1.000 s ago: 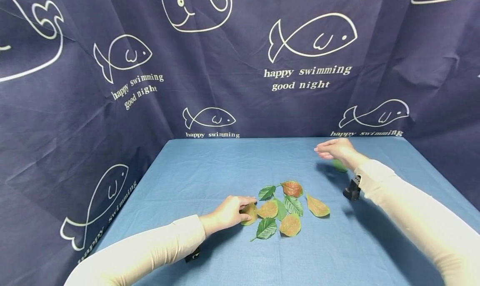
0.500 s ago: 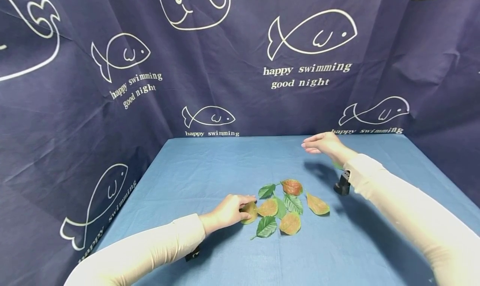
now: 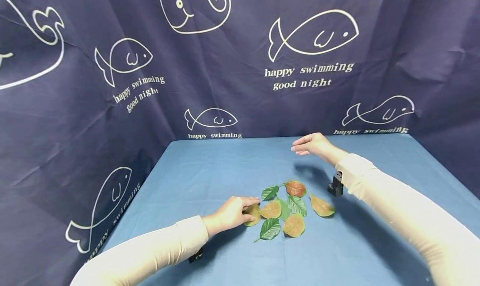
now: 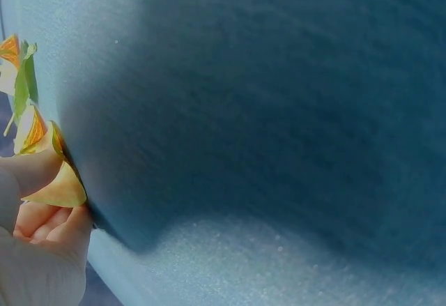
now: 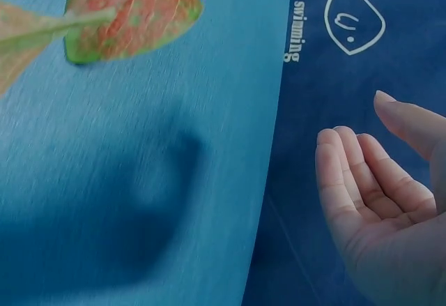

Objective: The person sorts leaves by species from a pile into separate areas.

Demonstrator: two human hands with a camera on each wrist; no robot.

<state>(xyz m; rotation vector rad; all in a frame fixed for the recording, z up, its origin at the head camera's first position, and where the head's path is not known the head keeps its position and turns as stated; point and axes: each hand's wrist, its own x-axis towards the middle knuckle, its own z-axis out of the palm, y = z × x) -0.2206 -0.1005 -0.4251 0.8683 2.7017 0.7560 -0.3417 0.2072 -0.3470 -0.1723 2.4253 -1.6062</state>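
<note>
My left hand (image 3: 229, 213) lies at the left end of a cluster of leaves, with thumb and fingers holding the edges of a yellow leaf (image 3: 253, 215). That same yellow leaf (image 4: 64, 189) shows between thumb and fingers in the left wrist view. Beside it are a yellow-orange leaf (image 3: 271, 209) and a toothed green leaf (image 3: 270, 229). My right hand (image 3: 314, 145) hovers over the far part of the table, fingers loosely bent and thumb apart, holding nothing. In the right wrist view a red-green leaf (image 5: 132, 24) lies to the left of the hand.
Several more leaves make up the cluster, among them a red-orange leaf (image 3: 296, 189) and an orange leaf (image 3: 294, 225). A long yellow leaf (image 3: 321, 206) lies apart on the right. A dark fish-print curtain (image 3: 225, 69) borders the blue table (image 3: 210, 165).
My right hand has moved left, away from a green leaf at the right that is now out of sight. The left hand has stayed on the yellow leaf. The head view has shifted slightly.
</note>
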